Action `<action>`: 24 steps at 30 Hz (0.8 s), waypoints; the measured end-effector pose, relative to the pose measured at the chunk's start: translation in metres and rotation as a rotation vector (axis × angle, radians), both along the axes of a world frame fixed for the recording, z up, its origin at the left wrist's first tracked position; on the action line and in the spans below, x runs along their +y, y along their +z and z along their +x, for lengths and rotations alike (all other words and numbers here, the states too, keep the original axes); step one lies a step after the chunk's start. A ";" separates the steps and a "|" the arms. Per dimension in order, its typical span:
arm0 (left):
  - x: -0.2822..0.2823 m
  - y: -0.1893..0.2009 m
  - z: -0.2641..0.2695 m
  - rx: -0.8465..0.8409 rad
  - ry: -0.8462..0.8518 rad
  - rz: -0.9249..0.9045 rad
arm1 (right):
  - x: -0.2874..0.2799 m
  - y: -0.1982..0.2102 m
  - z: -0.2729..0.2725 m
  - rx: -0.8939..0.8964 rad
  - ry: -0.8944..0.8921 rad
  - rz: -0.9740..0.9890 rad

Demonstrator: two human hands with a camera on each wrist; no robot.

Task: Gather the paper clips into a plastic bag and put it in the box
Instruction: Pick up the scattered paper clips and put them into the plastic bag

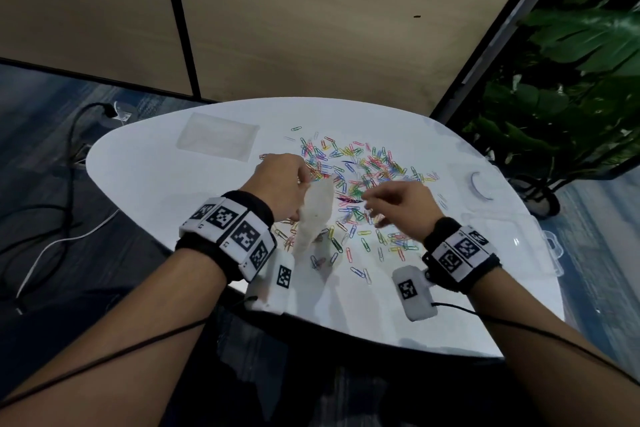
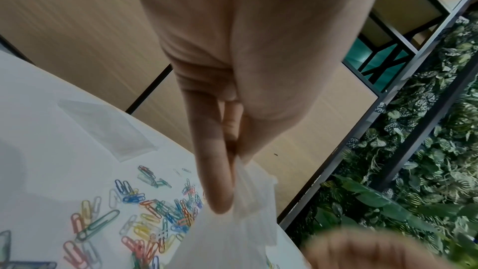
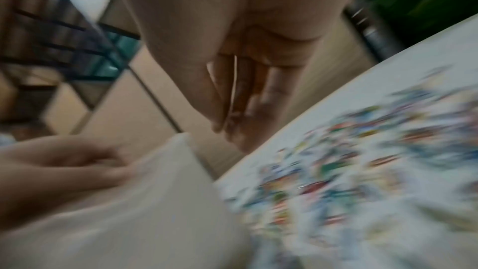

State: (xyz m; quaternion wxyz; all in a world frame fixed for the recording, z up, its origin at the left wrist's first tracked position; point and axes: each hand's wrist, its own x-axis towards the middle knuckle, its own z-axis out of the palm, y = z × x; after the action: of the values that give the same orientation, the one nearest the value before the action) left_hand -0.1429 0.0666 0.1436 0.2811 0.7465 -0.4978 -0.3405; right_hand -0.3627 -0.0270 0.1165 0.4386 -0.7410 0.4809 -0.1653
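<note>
On table (image 1: 145, 184): two hands, one bag (image 1: 313, 218).

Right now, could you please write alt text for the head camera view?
The left hand pinches a plastic bag above colourful paper clips scattered on a white table. The right hand hovers over the clips; what it holds is unclear. A clear box sits right.

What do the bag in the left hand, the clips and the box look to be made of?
Bag: thin, cloudy translucent plastic film, crumpling where the left hand pinches it. Paper clips: bent wire with a glossy coloured coating, probably plastic over metal. Box: rigid clear plastic, the table showing through, with a moulded latch on its edge.
</note>
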 end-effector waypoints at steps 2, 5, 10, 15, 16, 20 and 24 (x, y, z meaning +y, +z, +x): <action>0.003 0.004 0.007 0.004 -0.011 0.017 | -0.011 -0.030 -0.044 0.440 -0.012 0.044; 0.010 0.008 0.020 -0.012 0.001 0.014 | -0.004 -0.074 -0.094 0.831 -0.048 0.217; 0.025 0.004 0.041 -0.043 0.049 0.032 | 0.030 -0.099 -0.093 0.693 -0.092 0.091; 0.043 -0.005 0.064 -0.079 0.106 0.061 | 0.055 -0.117 -0.029 0.433 -0.062 0.079; 0.046 -0.005 0.069 -0.083 0.119 0.062 | 0.056 -0.118 -0.015 0.414 -0.058 0.066; 0.057 -0.006 0.088 -0.085 0.158 0.058 | 0.052 -0.122 0.037 0.340 -0.150 0.074; 0.066 -0.006 0.103 -0.100 0.173 0.060 | 0.046 -0.123 0.066 0.374 -0.095 0.019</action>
State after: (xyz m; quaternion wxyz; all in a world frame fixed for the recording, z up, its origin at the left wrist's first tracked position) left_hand -0.0403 0.1328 0.1374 0.2615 0.8109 -0.4345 -0.2920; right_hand -0.2965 0.0191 -0.0065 0.3400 -0.7310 0.5902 -0.0407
